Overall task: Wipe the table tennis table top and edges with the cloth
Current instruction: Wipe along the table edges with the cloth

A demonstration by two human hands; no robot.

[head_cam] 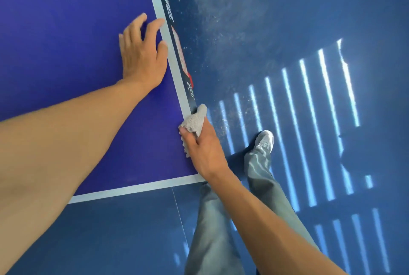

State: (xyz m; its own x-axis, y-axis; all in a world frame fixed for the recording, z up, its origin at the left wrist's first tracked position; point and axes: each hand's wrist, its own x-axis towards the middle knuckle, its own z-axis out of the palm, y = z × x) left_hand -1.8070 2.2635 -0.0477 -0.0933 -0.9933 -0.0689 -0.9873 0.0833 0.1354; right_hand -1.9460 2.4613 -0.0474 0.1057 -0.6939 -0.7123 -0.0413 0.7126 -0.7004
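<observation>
**A:** Cloth (194,123) where?

**B:** Just right of centre frame. Grey, bunched up, pressed against the dark side edge (188,91) of the table (66,31), not far from the corner at lower centre.

**A:** Held how?

**B:** Gripped by the right hand (204,150), fingers curled round it, thumb up by the white border line.

**A:** And the left hand (141,57)?

**B:** Up and left of the cloth, flat on the blue top. Fingers straight and spread, two tips touching the white line. Holding nothing.

**A:** Anything else on that edge?

**B:** Red-and-white sticker (180,51) plus white lettering, further up the frame from the cloth. Way too blurry to read, lol.

**A:** Off the table?

**B:** Blue floor (276,20) all down the right, dusty pale patch near the top. Bright light stripes (305,119) at right. Grey trouser leg (221,219) and a pale shoe (264,139) at lower right, just right of the cloth hand.
</observation>
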